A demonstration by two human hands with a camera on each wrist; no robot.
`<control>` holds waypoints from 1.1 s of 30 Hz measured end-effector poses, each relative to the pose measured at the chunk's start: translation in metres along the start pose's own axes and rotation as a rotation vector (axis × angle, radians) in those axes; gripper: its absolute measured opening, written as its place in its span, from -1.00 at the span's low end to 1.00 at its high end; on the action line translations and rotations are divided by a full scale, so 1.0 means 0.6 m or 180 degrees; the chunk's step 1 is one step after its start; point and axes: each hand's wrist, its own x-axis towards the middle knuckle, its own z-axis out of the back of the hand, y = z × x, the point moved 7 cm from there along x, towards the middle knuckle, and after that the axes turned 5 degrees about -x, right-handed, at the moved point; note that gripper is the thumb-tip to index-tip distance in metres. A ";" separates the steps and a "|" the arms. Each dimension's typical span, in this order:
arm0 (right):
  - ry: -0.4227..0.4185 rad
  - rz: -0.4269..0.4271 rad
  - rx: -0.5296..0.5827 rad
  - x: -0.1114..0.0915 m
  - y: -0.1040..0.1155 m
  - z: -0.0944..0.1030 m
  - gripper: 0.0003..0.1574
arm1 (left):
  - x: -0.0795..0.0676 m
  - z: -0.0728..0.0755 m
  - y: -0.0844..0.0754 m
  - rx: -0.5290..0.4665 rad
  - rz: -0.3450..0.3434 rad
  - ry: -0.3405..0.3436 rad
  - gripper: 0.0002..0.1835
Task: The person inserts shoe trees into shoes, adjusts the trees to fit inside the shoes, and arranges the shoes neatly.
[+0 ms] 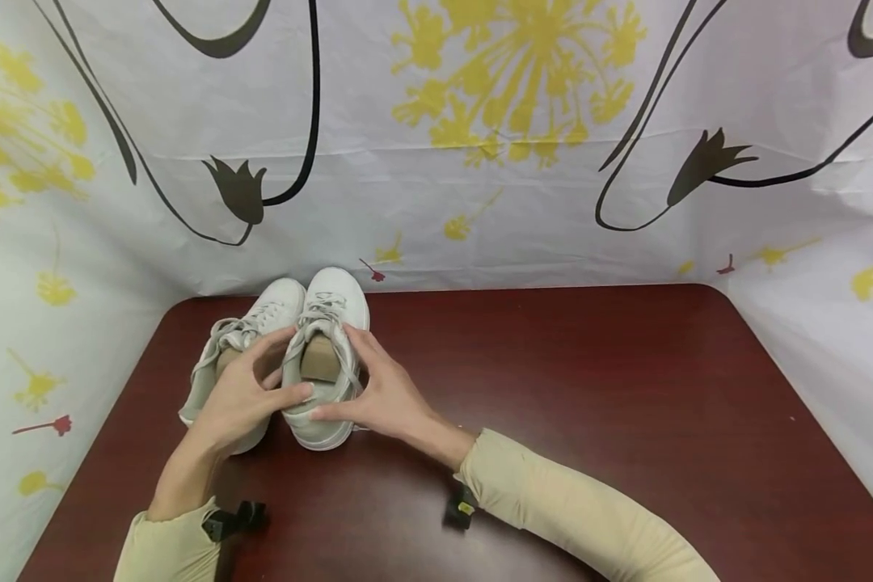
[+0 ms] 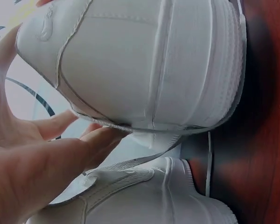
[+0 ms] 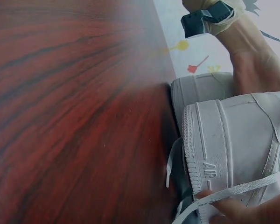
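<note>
Two white lace-up sneakers stand side by side at the table's back left, toes toward the backdrop. Both hands are on the right-hand sneaker. My left hand holds its left side, thumb at the heel collar and fingers between the two shoes. On the opposite side, my right hand grips it with the thumb on the heel and fingers forward along the opening. A tan piece shows inside this shoe. A loose lace hangs over its side in the right wrist view. The other sneaker is partly hidden behind my left hand.
The dark red wooden table extends to the right and front of the shoes. A white cloth backdrop with yellow and dark flower prints hangs along the back and sides, close to the sneakers' toes.
</note>
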 end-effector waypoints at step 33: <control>0.0184 -0.0005 -0.0316 -0.005 -0.005 -0.031 0.50 | 0.012 -0.022 -0.009 0.0698 -0.0281 -0.0239 0.10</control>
